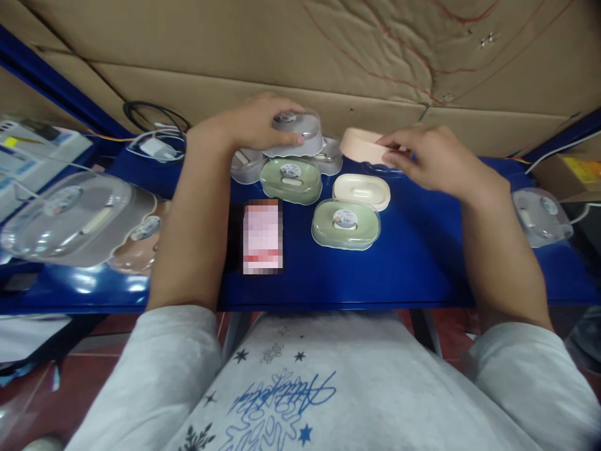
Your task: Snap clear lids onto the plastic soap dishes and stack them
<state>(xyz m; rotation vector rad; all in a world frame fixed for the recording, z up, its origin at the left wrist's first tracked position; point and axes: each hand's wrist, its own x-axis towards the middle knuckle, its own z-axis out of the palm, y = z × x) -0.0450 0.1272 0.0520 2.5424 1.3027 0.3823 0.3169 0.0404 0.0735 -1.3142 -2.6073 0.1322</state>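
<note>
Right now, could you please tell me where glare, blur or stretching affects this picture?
Head view: white glare on the blue table, toward its left front; head view: print on the label of the grey box in the left hand, too soft to read; head view: large bin-like cover at far left looks stretched, probably by the lens.

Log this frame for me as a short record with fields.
Left hand: gripping a clear-lidded gray soap box
Right hand: holding a peach soap dish
Between the forearms: farther green soap box, nearer green soap box, cream soap dish
Also there: pixelated rectangular object
Surface: blue table
Backdrop: brown cardboard
</note>
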